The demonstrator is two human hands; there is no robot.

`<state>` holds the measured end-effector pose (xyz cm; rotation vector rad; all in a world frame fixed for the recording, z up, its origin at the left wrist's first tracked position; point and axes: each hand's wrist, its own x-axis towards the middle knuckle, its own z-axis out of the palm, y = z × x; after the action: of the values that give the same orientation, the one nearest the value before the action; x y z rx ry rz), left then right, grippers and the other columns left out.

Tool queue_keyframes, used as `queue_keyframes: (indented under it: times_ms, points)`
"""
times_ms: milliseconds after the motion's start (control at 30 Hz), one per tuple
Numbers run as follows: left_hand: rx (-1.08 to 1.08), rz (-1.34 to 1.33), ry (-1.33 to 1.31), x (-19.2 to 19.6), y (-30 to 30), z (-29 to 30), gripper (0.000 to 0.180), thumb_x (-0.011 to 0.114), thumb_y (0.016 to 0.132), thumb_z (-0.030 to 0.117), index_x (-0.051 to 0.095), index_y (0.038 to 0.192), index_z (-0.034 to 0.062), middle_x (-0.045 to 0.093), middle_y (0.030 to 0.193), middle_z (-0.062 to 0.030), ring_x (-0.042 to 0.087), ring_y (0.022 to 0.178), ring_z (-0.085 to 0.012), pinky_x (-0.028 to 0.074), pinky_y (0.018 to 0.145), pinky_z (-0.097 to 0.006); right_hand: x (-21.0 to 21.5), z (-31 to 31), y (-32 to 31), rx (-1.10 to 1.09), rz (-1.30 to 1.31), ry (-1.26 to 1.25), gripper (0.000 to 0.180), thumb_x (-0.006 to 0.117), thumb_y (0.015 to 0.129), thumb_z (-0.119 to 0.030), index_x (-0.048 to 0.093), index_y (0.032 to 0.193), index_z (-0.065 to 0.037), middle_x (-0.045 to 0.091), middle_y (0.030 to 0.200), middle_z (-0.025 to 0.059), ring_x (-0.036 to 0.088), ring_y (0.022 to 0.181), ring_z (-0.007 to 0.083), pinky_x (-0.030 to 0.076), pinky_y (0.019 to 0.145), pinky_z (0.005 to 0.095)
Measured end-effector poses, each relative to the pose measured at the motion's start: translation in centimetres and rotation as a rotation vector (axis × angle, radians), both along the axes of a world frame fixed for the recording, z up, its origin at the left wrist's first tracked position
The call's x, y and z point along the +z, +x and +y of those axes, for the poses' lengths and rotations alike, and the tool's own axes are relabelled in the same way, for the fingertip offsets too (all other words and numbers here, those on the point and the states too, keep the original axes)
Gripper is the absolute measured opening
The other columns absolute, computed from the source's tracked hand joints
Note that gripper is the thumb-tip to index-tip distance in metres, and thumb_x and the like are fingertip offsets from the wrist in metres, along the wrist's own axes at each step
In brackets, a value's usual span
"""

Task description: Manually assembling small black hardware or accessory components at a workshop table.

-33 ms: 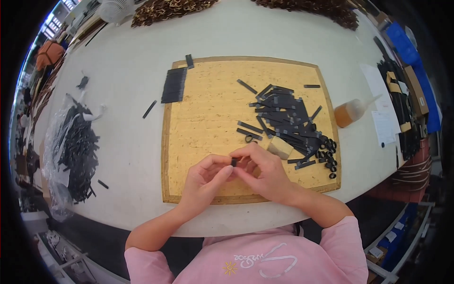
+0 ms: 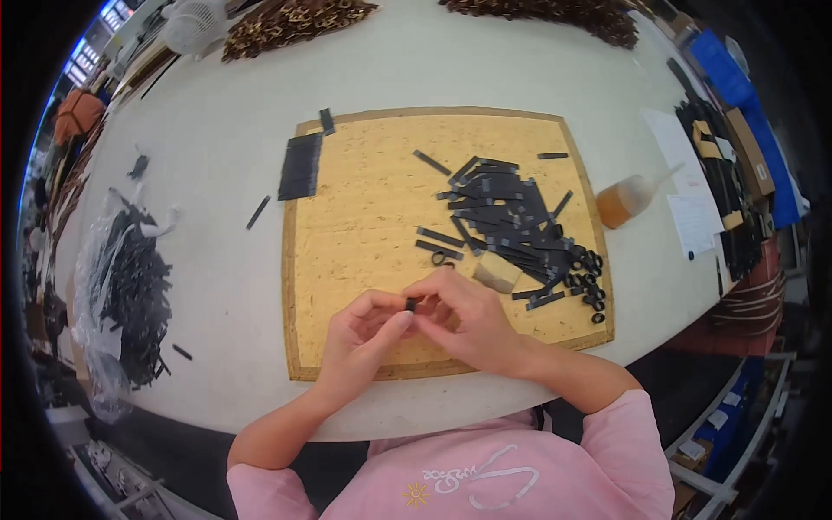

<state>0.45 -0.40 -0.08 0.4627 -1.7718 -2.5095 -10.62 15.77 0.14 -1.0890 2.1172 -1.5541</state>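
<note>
Above the near part of the yellow board, my left hand and my right hand meet fingertip to fingertip. Pinched between them is a small black strip loop, partly covered by the fingers. Just beyond the right hand lie black rings and a beige block. A loose pile of short black strips with greyish ends spreads over the board's right half. Several finished black loops cluster beside it. Black strips laid side by side form a flat row at the board's far left corner.
A plastic bag of black strips spills open on the left of the white table. At right stands a squeeze bottle of amber liquid, near paper sheets. Brown metallic-looking piles and a white fan sit at the back.
The whole view has shifted slightly, so the board and table things appear a little farther left. Both hands keep their pinch on the small black loop.
</note>
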Motion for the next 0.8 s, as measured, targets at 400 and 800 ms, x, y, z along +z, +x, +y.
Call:
queue_keyframes:
  times_ms: [400, 800]
  points:
    - [0.082, -0.048, -0.127, 0.0, 0.5, -0.4, 0.009, 0.070, 0.095, 0.002, 0.061, 0.095, 0.0039, 0.067, 0.093, -0.0013, 0.061, 0.085, -0.0068, 0.048, 0.078, -0.021, -1.6, -0.8, 1.2, 0.026, 0.367, -0.118, 0.024, 0.077, 0.086, -0.014, 0.065, 0.103, -0.003, 0.064, 0.089, 0.0084, 0.067, 0.075, 0.0262, 0.053, 0.061, 0.0344]
    - [-0.100, -0.087, 0.079, 0.3, -0.3, -1.3, 0.012, 0.065, 0.100, 0.005, 0.062, 0.110, -0.0004, 0.068, 0.109, -0.0056, 0.066, 0.104, -0.0116, 0.052, 0.098, -0.027, -0.2, 0.2, -0.2, 0.075, 0.110, -0.021, 0.023, 0.077, 0.087, -0.006, 0.067, 0.107, -0.001, 0.067, 0.093, 0.0096, 0.073, 0.078, 0.0209, 0.059, 0.064, 0.0306]
